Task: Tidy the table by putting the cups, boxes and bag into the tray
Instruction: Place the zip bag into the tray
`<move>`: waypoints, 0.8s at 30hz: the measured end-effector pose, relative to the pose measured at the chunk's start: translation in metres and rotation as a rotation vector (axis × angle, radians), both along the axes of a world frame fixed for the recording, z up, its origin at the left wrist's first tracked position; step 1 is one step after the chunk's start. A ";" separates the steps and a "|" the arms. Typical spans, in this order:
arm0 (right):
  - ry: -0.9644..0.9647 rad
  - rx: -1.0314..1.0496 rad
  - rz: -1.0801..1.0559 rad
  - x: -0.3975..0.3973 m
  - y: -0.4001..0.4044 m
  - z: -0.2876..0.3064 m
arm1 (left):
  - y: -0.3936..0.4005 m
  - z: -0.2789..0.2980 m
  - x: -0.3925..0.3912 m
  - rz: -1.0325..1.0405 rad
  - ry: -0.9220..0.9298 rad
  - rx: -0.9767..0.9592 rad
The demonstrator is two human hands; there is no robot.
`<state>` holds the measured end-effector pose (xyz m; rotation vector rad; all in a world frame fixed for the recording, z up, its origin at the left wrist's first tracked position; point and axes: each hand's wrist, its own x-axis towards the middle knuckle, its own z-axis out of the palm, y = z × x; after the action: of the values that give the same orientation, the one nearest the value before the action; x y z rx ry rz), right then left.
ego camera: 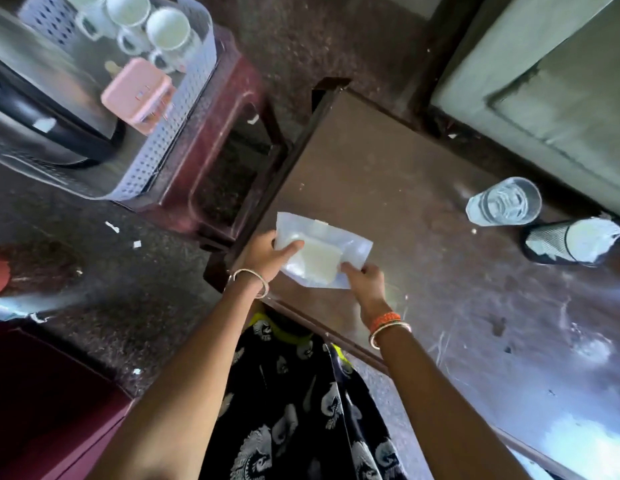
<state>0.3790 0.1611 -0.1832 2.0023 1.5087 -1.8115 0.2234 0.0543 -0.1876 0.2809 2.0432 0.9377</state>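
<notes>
A clear plastic bag (pixel 324 249) with a pale block inside is held over the near corner of the brown table (pixel 388 174). My left hand (pixel 267 252) grips its left edge and my right hand (pixel 365 277) pinches its lower right edge. The perforated pale tray (pixel 170 140) sits at upper left on a dark red stool (pixel 228 133). Inside the tray stand three white cups (pixel 156 26) and a pink box (pixel 137 93).
A clear glass tumbler (pixel 504 202) and a black mesh holder (pixel 558 242) with white paper stand at the table's right side. A grey cushioned seat (pixel 561 81) lies beyond the table. A dark red surface (pixel 41 403) is at lower left. Paper scraps dot the floor.
</notes>
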 end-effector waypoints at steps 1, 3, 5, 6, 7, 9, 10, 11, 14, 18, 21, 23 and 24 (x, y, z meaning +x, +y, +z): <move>0.083 -0.026 -0.057 0.002 0.007 0.011 | 0.005 0.008 0.002 0.052 -0.057 0.070; 0.258 -0.058 -0.155 0.002 0.023 0.039 | 0.019 0.028 0.005 0.118 -0.115 0.182; 0.379 -0.038 -0.204 -0.007 0.041 0.064 | 0.033 0.051 0.004 0.209 -0.074 0.279; 0.441 -0.032 -0.226 -0.014 0.049 0.076 | 0.040 0.062 0.003 0.267 -0.030 0.328; 0.517 -0.044 -0.251 -0.024 0.056 0.088 | 0.046 0.074 -0.001 0.324 0.015 0.382; 0.677 -0.124 -0.298 -0.046 0.063 0.109 | 0.057 0.096 -0.010 0.395 0.067 0.468; 0.732 -0.168 -0.300 -0.060 0.063 0.118 | 0.062 0.106 -0.015 0.416 0.057 0.501; 0.768 -0.195 -0.295 -0.072 0.061 0.125 | 0.067 0.115 -0.020 0.432 0.031 0.526; 0.777 -0.186 -0.319 -0.120 0.051 0.138 | 0.074 0.133 -0.040 0.564 -0.130 0.586; 0.703 -0.127 -0.224 -0.194 0.043 0.152 | 0.057 0.145 -0.078 0.815 -0.591 0.743; 0.657 0.038 -0.005 -0.256 0.045 0.158 | 0.035 0.157 -0.114 0.879 -0.608 0.814; 0.603 0.188 0.194 -0.299 0.055 0.162 | 0.029 0.168 -0.132 0.867 -0.528 0.722; 0.579 0.244 0.306 -0.320 0.061 0.163 | 0.026 0.174 -0.142 0.877 -0.417 0.630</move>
<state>0.0586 0.2217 -0.0198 1.2531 2.1307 -2.2645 0.0819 0.0804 -0.0139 -0.5031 1.4012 1.9774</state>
